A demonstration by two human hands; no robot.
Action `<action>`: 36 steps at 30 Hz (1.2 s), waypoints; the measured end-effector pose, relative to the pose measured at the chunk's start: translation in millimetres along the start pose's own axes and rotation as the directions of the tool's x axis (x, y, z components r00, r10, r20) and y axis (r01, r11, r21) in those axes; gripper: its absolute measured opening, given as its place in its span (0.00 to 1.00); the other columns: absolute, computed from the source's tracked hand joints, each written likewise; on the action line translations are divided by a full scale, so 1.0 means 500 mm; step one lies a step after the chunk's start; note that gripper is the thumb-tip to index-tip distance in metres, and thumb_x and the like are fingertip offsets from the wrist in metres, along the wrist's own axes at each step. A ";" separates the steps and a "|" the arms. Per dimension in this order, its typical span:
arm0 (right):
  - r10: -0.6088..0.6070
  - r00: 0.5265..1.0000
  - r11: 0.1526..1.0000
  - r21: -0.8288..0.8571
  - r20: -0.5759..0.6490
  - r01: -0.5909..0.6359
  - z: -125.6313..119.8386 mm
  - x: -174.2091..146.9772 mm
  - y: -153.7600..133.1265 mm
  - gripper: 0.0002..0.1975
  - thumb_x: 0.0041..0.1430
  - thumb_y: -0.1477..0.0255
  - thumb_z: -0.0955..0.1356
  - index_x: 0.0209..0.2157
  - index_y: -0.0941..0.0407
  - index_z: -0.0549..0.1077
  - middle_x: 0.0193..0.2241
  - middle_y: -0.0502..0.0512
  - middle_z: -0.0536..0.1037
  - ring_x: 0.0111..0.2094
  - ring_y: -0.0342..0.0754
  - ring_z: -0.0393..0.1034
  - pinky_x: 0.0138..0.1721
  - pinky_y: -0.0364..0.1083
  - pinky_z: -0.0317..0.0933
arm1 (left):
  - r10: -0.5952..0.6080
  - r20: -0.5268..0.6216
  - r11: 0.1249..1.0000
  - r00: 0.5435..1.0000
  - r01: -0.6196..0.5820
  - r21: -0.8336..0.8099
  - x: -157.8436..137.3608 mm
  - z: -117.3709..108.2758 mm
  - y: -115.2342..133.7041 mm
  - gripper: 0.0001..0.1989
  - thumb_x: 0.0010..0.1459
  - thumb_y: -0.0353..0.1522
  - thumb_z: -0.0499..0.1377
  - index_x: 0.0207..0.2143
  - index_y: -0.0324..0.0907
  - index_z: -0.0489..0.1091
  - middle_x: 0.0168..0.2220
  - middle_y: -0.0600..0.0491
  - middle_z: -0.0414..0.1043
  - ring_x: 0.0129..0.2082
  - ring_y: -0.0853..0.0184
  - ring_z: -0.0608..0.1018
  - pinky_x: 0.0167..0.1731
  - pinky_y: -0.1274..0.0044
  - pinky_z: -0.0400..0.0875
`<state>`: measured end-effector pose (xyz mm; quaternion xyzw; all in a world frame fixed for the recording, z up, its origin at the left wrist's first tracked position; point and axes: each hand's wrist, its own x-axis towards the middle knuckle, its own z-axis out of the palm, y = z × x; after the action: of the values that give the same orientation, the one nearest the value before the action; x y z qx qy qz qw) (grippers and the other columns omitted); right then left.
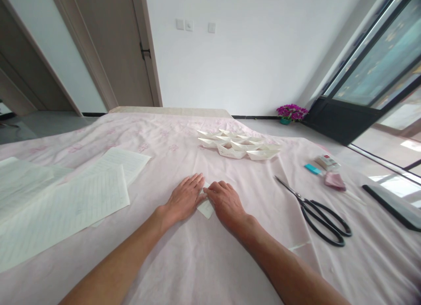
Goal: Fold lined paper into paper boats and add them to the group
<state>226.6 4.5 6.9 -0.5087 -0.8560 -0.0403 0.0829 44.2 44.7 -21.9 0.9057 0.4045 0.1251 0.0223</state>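
The left hand (184, 199) lies flat, fingers extended, touching a small folded paper (206, 209) on the cloth-covered surface (177, 265). The right hand (227, 204) bends its fingers over the paper; whether it grips, I cannot tell. Paper boats (232, 151) stand beyond, scissors (299, 196) lie right, lined sheets (95, 193) left.

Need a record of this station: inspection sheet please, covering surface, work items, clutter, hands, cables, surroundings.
Surface: pink cloth, wrinkled.
Work items: small folded paper at centre; paper boats grouped beyond; lined sheets overlapping at left.
Clutter: scissors, blue item and pink item at right.
Hands: left hand and right hand on the folded paper; grip partly hidden.
Cables: nothing seen.
Surroundings: white wall ahead, door at left, purple flowers on the floor.
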 end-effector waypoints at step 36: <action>0.159 0.981 0.984 -0.096 0.108 -0.149 -0.061 -0.035 -0.014 0.10 0.60 0.80 0.62 0.36 0.58 0.75 0.38 0.60 0.73 0.38 0.51 0.66 0.36 0.49 0.55 | -0.348 0.026 0.936 0.937 0.346 0.060 0.036 0.012 -0.103 0.29 0.67 0.44 0.42 0.67 0.47 0.51 0.70 0.42 0.45 0.69 0.50 0.49 0.62 0.49 0.41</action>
<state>231.6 -19.0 33.8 -0.5783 -0.8147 -0.0415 0.0139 20.0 93.1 -31.2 0.8225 0.5606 0.0919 0.0266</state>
